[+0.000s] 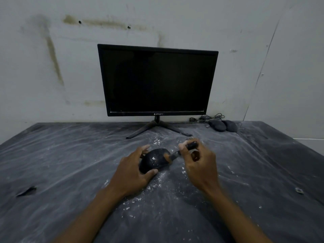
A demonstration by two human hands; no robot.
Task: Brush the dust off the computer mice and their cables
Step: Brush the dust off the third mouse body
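We judge the brushing of one mouse to be in hand: near the middle of the table [52,155], our left hand [133,171] curls thumb and fingers round a black, dust-flecked mouse [154,160], while our right hand [199,160] pinches the dark handle of a small brush [177,155] whose bristle end touches the mouse's right side. Two more mice [223,125] lie side by side with a tangle of cables [205,118] at the far right edge, just beside the monitor [157,79]. Next, we think, come short strokes over the shell, with the mouse turned to reach its other faces.
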